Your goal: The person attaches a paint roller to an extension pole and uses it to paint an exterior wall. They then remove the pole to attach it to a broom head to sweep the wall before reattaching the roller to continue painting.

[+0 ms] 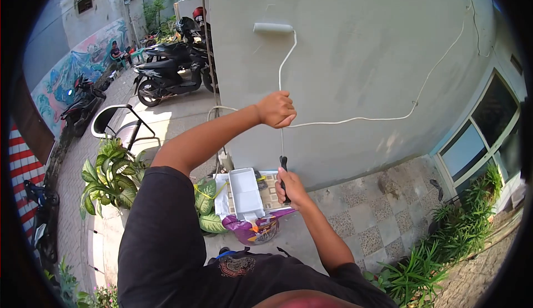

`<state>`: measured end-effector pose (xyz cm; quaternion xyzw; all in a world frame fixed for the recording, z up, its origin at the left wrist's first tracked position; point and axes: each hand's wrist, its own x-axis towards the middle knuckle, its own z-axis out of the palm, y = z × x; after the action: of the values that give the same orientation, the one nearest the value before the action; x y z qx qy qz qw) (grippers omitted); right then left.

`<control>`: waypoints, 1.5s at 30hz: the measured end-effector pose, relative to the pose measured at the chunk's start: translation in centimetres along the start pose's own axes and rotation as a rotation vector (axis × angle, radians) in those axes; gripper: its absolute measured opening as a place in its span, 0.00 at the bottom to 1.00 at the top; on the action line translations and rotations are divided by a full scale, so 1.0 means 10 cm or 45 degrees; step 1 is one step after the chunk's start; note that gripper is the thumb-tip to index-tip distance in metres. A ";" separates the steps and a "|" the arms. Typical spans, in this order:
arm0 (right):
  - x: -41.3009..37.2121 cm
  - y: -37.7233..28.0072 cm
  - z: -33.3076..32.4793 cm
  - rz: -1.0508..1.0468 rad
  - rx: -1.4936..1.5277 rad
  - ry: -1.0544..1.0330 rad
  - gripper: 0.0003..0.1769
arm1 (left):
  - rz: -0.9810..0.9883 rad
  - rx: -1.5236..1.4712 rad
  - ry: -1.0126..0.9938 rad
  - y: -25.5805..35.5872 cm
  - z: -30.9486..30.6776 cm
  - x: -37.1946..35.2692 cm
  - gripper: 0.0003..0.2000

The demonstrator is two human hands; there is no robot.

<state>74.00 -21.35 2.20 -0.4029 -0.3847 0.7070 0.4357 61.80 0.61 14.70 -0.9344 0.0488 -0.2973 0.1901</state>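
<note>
A white paint roller (273,28) lies against the grey-green wall (355,47), high up and roughly level. Its thin bent metal rod runs down from the roller's right end. Around the middle of that rod my left hand (276,110) is closed in a fist. Lower down, my right hand (292,188) wraps round the black handle (283,166). A white paint tray (246,191) rests on a cluttered stand left of my right hand, with a purple plastic bag (250,229) beneath it.
A white cable (355,121) crosses the wall behind my left hand. Potted leafy plants (114,177) and a chair (130,127) stand at left, with parked motorbikes (172,69) beyond. A window (483,130) and green plants (422,258) line the right side. A person (116,51) sits far off.
</note>
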 end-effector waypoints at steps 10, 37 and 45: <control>-0.54 1.37 -0.35 0.000 -0.076 0.182 0.20 | -0.286 -0.189 -0.203 1.28 0.85 -0.64 0.12; -0.45 2.11 1.48 -0.225 -0.095 0.613 0.14 | -2.186 -0.377 0.990 3.50 -1.32 -4.03 0.08; -0.47 2.41 2.02 -0.299 0.009 0.774 0.14 | -2.224 -0.618 0.998 3.37 -1.60 -4.55 0.08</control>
<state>49.80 -37.42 -10.57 -0.5470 -0.2782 0.5006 0.6106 16.12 -26.39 -10.63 -0.4913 -0.5389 -0.6036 -0.3224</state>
